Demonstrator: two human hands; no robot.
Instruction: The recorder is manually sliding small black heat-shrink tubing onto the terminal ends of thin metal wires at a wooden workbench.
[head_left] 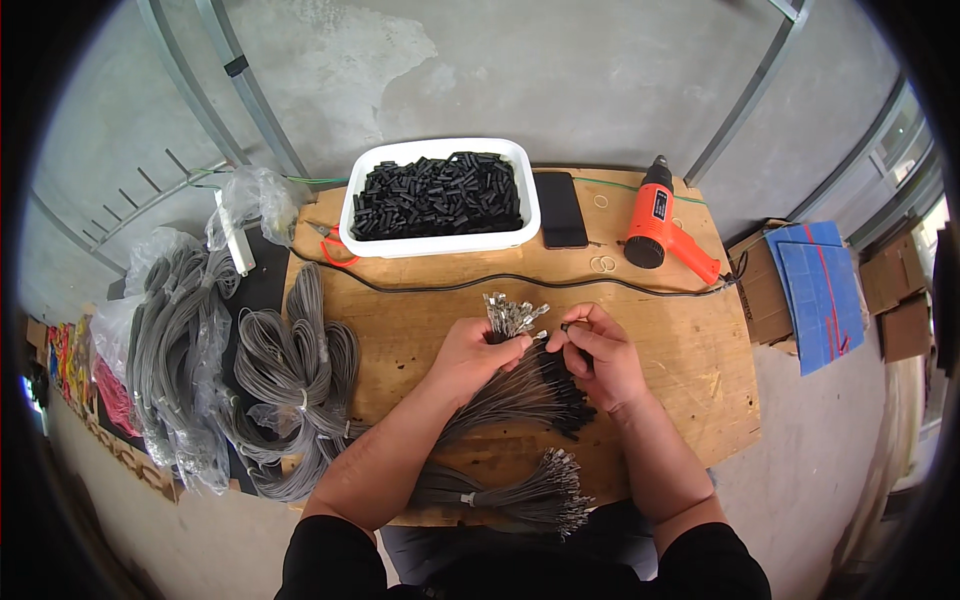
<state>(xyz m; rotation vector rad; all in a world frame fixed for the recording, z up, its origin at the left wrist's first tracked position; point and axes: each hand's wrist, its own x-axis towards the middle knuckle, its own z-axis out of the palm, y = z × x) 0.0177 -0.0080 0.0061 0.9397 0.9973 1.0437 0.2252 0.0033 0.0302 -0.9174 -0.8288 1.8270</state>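
My left hand [466, 360] is closed round a bundle of thin grey wires, whose metal terminals [512, 312] fan out above the thumb. Close beside it, my right hand [606, 362] pinches a small black sleeve [565, 327] between thumb and fingertips, near one terminal that sticks out to the right. Whether the sleeve touches that terminal I cannot tell. Below the hands, grey wires [505, 400] spread over the table, and many end in black sleeves [570, 405]. Nearer to me lies another tied wire bundle [500, 495] with bare metal terminals.
A white tub [440, 247] full of black sleeves stands at the back, beside a dark phone [562, 210]. An orange heat gun [655, 225] lies at right, its black cord [450, 288] crossing the table. Red-handled pliers [335, 248] and coiled grey wires [280, 360] are at left.
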